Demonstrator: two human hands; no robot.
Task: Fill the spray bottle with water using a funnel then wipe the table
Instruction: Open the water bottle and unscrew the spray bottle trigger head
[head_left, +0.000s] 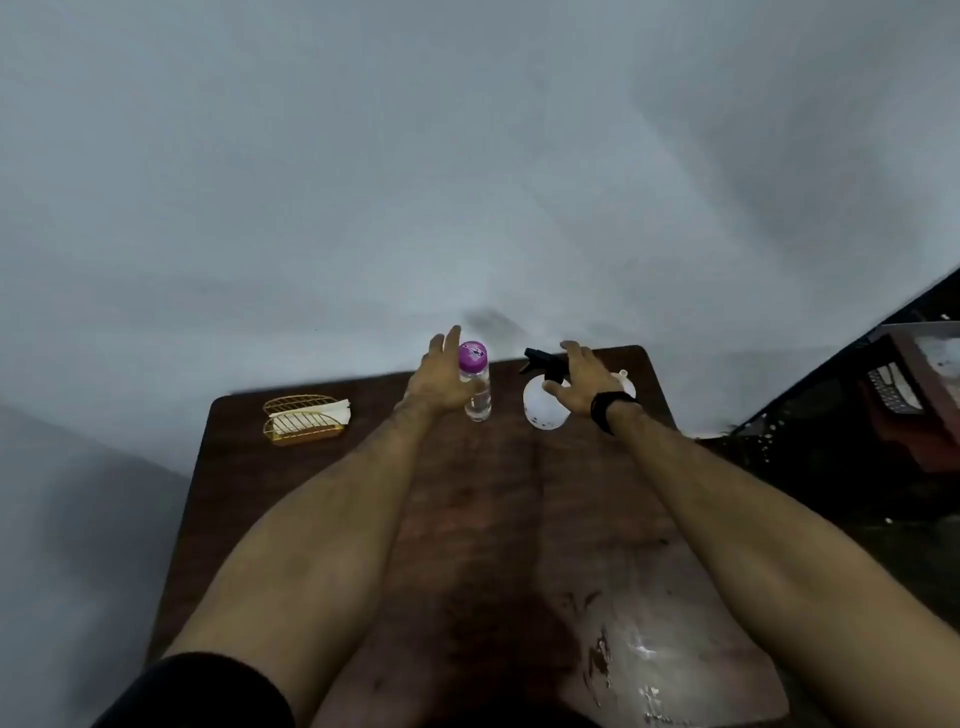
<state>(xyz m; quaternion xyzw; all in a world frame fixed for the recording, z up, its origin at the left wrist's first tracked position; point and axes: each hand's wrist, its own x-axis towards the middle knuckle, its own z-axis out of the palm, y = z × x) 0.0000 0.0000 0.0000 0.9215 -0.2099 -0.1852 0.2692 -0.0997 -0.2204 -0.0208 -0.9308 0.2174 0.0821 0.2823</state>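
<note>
Two hands out at far desk (467, 519): right hand (582, 384), spread and empty, over upright spray bottle (543, 405); left hand (441, 382), spread and empty, just left of water bottle (476, 387).

One water bottle (477, 387), one spray bottle (543, 400), one napkin holder (304, 418), two hands (441, 376).

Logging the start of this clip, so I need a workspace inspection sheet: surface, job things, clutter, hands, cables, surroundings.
Surface: dark wooden table, pale smears at its near right.
Job's things: capped water bottle upright; white spray bottle with black trigger; white funnel partly hidden behind it.
Clutter: gold wire holder with napkins.
Hands: left hand open beside the water bottle; right hand open over the spray bottle.
Cables: nothing seen.
Surroundings: grey wall; dim furniture at right.
</note>
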